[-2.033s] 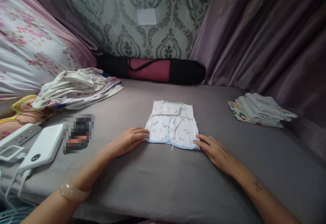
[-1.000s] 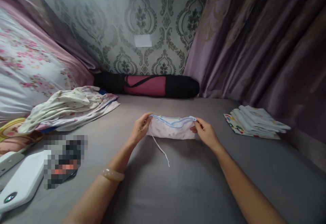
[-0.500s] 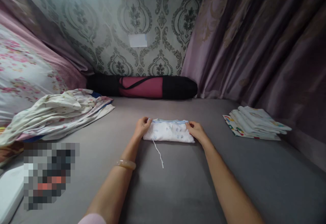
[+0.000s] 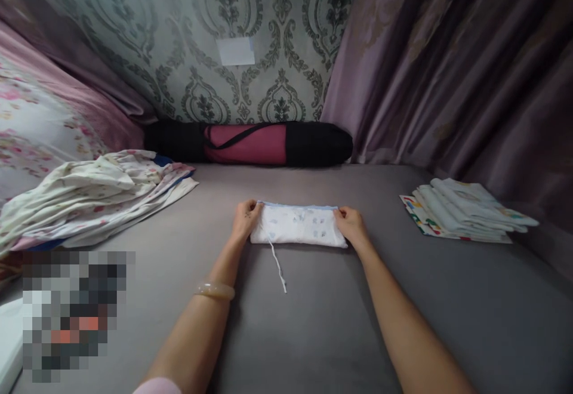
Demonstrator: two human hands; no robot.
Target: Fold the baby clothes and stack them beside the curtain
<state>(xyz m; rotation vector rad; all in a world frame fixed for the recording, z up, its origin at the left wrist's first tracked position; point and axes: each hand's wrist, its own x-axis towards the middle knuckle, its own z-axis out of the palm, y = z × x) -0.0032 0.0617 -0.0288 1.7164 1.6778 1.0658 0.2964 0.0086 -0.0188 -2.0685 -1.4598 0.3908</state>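
A folded white baby garment (image 4: 298, 225) with small blue prints and a blue-trimmed far edge lies on the grey bed sheet (image 4: 304, 316). From its near left side a thin white tie string (image 4: 277, 265) trails toward me. My left hand (image 4: 246, 218) pinches the garment's far left corner, its fingertips bent over the edge. At the opposite corner, my right hand (image 4: 351, 224) grips the far right edge between thumb and fingers. Between the two hands the blue edge is stretched nearly straight.
A stack of folded cloths (image 4: 474, 209) sits at the right. Rumpled printed clothes (image 4: 102, 191) are heaped at the left. Against the patterned wall lies a long black and pink bag (image 4: 246, 143). Curtains (image 4: 403, 71) hang at the right; a blurred-out object (image 4: 76, 316) is at the lower left.
Both hands have moved slightly apart, pulling the garment's far edge wider and straighter, and its wrinkles have smoothed out. The camera view has shifted a little.
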